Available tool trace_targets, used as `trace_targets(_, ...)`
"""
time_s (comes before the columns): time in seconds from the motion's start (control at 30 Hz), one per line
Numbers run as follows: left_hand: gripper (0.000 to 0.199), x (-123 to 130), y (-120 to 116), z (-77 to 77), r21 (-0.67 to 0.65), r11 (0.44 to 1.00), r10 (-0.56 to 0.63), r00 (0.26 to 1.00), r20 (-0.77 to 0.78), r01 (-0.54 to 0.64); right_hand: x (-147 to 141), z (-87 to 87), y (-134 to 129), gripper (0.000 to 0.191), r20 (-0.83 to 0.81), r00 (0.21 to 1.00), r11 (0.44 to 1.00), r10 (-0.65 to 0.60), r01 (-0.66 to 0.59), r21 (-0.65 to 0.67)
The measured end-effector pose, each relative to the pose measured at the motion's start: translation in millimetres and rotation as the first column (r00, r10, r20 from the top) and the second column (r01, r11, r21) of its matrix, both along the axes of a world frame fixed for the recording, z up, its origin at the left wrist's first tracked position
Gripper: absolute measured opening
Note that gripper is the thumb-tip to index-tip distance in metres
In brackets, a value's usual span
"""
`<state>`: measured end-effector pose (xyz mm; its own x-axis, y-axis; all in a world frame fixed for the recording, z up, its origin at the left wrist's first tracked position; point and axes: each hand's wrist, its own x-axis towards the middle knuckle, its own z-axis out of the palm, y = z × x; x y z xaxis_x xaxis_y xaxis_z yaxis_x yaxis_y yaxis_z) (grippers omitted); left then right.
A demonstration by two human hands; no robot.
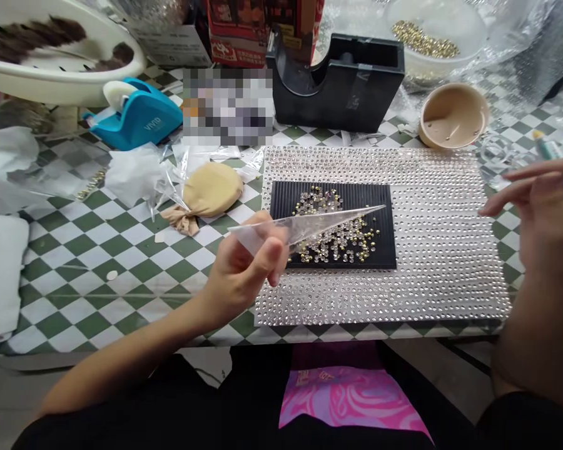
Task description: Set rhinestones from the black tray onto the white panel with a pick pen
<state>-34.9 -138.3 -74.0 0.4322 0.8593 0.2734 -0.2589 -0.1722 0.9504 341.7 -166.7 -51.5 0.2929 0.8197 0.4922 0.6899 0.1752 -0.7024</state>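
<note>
A clear pointed plastic cone (309,226) is pinched between the thumb and fingers of my left hand (244,269). Its thin tip points right, above a black ridged tray (385,244). Small clear and gold rhinestones (342,240) lie scattered over that tray. The tray rests on a white sheet (441,250) covered with rows of rhinestones. At the right edge my right hand (544,206) holds a teal pen-like tool (547,147) with a yellowish tip. Its index and another finger stretch out to the left, and part of the tool is hidden behind them.
A black tape dispenser (342,100), a blue tape dispenser (143,115) and a tan cup (455,119) stand behind the sheet. A tied beige pouch (213,190) lies left of it. Further back are a white basin (75,84), a red box (263,37) and a bowl of gold stones (431,65).
</note>
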Motion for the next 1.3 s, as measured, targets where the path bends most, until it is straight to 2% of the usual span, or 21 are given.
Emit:
trace_targets(0.03,0.044,6,-7,0.5,-0.002,1.000,0.010,1.000,0.014,-0.010,-19,5.1,-12,0.030,0.029,0.998,0.998,0.058,-0.058,0.020)
trace_targets(0.07,0.045,13,-15,0.6,-0.010,1.000,0.024,0.999,0.030,-0.024,-39,8.3,-24,0.021,-0.033,0.984,0.984,0.174,-0.173,0.034)
trace_targets(0.1,0.044,21,-25,0.2,-0.026,0.999,0.043,0.998,0.046,-0.042,-59,9.5,-34,0.019,-0.113,0.939,0.946,0.325,-0.325,0.024)
trace_targets(0.13,0.045,30,-35,-0.6,-0.048,0.997,0.056,0.997,0.055,-0.053,-79,8.9,-43,0.019,-0.192,0.889,0.904,0.416,-0.427,-0.015)
trace_targets(0.23,0.049,60,-64,-4.8,-0.139,0.989,0.059,0.998,0.039,-0.053,-125,2.6,-60,0.026,-0.274,0.853,0.886,0.444,-0.464,-0.012)
trace_targets(0.33,0.054,85,-82,-8.2,-0.221,0.975,-0.017,1.000,-0.010,0.014,-143,-0.4,-68,0.024,-0.476,0.812,0.923,0.336,-0.385,-0.006)
trace_targets(0.43,0.060,97,-87,-9.0,-0.244,0.963,-0.126,0.991,-0.043,0.112,-139,2.3,-74,0.023,-0.574,0.779,0.941,0.252,-0.335,-0.042)
trace_targets(0.57,0.065,100,-89,-7.8,-0.230,0.954,-0.216,0.973,-0.084,0.192,-121,7.0,-79,0.019,-0.645,0.717,0.900,0.263,-0.423,-0.103)
trace_targets(0.63,0.065,103,-92,-7.7,-0.235,0.944,-0.259,0.961,-0.099,0.231,-116,8.1,-78,0.023,-0.641,0.712,0.900,0.286,-0.430,-0.077)
trace_targets(0.7,0.065,106,-96,-9.0,-0.235,0.936,-0.290,0.952,-0.097,0.261,-114,8.2,-76,0.031,-0.628,0.732,0.926,0.264,-0.374,-0.047)
trace_targets(0.8,0.060,108,-104,-14.4,-0.217,0.936,-0.301,0.951,-0.076,0.279,-113,6.7,-74,0.036,-0.648,0.732,0.950,0.211,-0.309,-0.039)
trace_targets(0.97,0.039,102,-108,-28.1,-0.201,0.938,-0.302,0.950,-0.075,0.282,-108,3.5,-71,0.031,-0.709,0.664,0.936,0.237,-0.353,-0.018)
trace_targets(1.07,0.034,98,-108,-33.0,-0.177,0.941,-0.306,0.949,-0.074,0.289,-104,3.2,-67,0.033,-0.721,0.646,0.928,0.249,-0.372,-0.013)
trace_targets(1.3,0.031,96,-112,-37.4,-0.128,0.952,-0.286,0.956,-0.058,0.278,-102,5.2,-64,0.036,-0.661,0.711,0.945,0.242,-0.326,-0.005)
